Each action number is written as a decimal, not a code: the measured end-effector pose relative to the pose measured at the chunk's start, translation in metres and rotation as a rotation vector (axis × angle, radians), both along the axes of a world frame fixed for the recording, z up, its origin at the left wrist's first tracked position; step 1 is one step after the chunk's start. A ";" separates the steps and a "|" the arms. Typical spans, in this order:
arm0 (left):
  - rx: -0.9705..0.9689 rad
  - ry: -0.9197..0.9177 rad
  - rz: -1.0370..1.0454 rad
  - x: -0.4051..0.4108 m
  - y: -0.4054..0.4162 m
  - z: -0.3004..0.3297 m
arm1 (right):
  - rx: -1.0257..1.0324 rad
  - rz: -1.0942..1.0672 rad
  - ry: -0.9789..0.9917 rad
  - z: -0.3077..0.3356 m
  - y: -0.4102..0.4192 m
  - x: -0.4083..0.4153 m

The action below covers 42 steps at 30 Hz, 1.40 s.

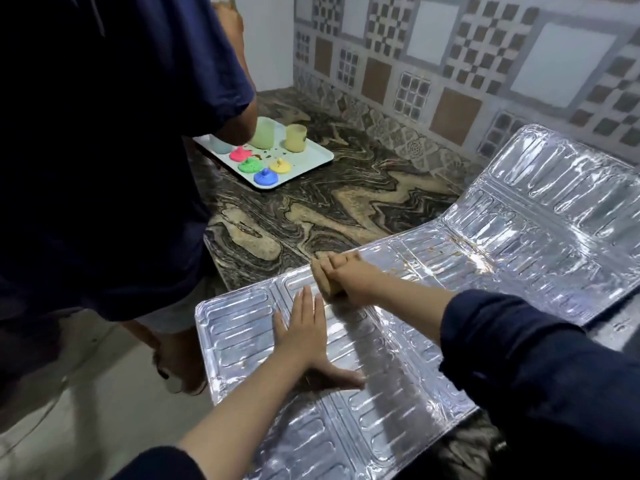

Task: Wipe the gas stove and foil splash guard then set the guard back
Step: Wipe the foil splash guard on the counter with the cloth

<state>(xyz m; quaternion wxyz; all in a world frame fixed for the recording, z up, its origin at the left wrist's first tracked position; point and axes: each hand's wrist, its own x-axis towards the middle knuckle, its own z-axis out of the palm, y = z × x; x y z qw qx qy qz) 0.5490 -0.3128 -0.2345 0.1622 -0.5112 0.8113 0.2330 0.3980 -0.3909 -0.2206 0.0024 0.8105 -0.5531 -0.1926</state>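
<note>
Gripping a tan cloth (327, 280) — ribbed, shiny foil guard (519, 230); right hand (349, 280)

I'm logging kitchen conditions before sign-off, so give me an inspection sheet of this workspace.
Surface: marbled stone counter, patterned tile wall behind.
Job's things: foil splash guard lying bent across the counter edge, brown specks near its fold; tan cloth on it.
Clutter: tray with cups and coloured lids.
Grippers: left hand pressed flat on guard; right hand grips cloth.
Cables: nothing seen.
Surroundings: a second person stands at left.
</note>
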 end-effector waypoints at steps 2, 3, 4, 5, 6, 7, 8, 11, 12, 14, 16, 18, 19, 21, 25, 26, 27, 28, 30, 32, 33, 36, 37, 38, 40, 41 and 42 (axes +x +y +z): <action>-0.012 -0.011 0.015 0.000 -0.001 -0.005 | 0.049 -0.023 -0.011 0.002 0.008 -0.003; -0.014 -0.021 0.020 0.000 -0.001 -0.004 | 0.071 -0.015 -0.023 0.007 0.012 -0.005; -0.009 -0.028 0.021 -0.001 -0.001 -0.004 | 0.093 0.002 -0.035 0.011 0.017 -0.009; -0.004 -0.030 0.022 -0.001 -0.001 -0.004 | 0.105 0.019 -0.053 0.014 0.023 -0.013; -0.001 -0.028 0.026 -0.002 -0.001 -0.004 | 0.123 0.031 -0.055 0.017 0.031 -0.017; 0.002 -0.025 0.032 -0.002 -0.001 -0.005 | 0.146 0.042 -0.050 0.020 0.039 -0.021; 0.003 -0.022 0.037 -0.001 -0.001 -0.006 | 0.167 0.045 -0.059 0.020 0.048 -0.025; 0.010 -0.025 0.044 -0.002 -0.002 -0.007 | 0.282 0.023 -0.112 0.028 0.080 -0.037; 0.017 -0.026 0.048 -0.002 -0.003 -0.007 | 0.324 0.013 -0.124 0.031 0.089 -0.042; 0.030 -0.036 0.051 -0.003 -0.003 -0.006 | 0.414 0.011 -0.115 0.037 0.109 -0.049; 0.030 -0.047 0.049 -0.003 -0.003 -0.005 | 0.414 0.009 -0.068 0.036 0.121 -0.054; 0.031 -0.044 0.055 -0.003 -0.004 -0.005 | 0.431 0.019 -0.052 0.042 0.132 -0.054; 0.033 -0.039 0.059 -0.003 -0.003 -0.005 | 0.457 0.024 -0.039 0.047 0.136 -0.053; 0.038 -0.034 0.061 -0.002 -0.002 -0.005 | 0.517 0.042 -0.019 0.058 0.145 -0.049; 0.038 -0.045 0.058 -0.003 -0.002 -0.003 | 0.661 -0.020 0.006 0.067 0.159 -0.050; 0.041 -0.047 0.056 -0.002 -0.002 -0.003 | 0.686 -0.048 0.004 0.066 0.160 -0.051; 0.043 -0.048 0.054 -0.002 -0.002 -0.003 | 0.701 -0.067 -0.003 0.067 0.163 -0.051; 0.045 -0.050 0.050 -0.002 -0.001 -0.002 | 0.718 -0.083 -0.001 0.068 0.165 -0.052; 0.051 -0.054 0.046 -0.002 -0.001 -0.001 | 0.775 -0.119 -0.002 0.070 0.168 -0.054; 0.059 -0.062 0.044 -0.001 0.000 0.001 | 0.820 -0.144 -0.009 0.072 0.169 -0.056; 0.063 -0.064 0.042 -0.001 0.000 0.001 | 0.827 -0.158 -0.004 0.073 0.169 -0.057; 0.078 -0.063 0.044 0.000 0.001 0.002 | 0.840 -0.197 -0.005 0.079 0.163 -0.058; 0.083 -0.063 0.045 0.002 0.001 0.002 | 0.827 -0.206 -0.010 0.085 0.158 -0.058; 0.086 -0.064 0.044 0.003 0.001 0.001 | 0.796 -0.212 -0.027 0.090 0.153 -0.059; 0.086 -0.070 0.037 0.007 0.002 0.001 | 0.709 -0.233 -0.099 0.101 0.139 -0.059; 0.085 -0.076 0.031 0.009 0.003 0.001 | 0.663 -0.266 -0.158 0.106 0.132 -0.060; 0.084 -0.080 0.028 0.011 0.003 0.001 | 0.611 -0.293 -0.217 0.108 0.122 -0.061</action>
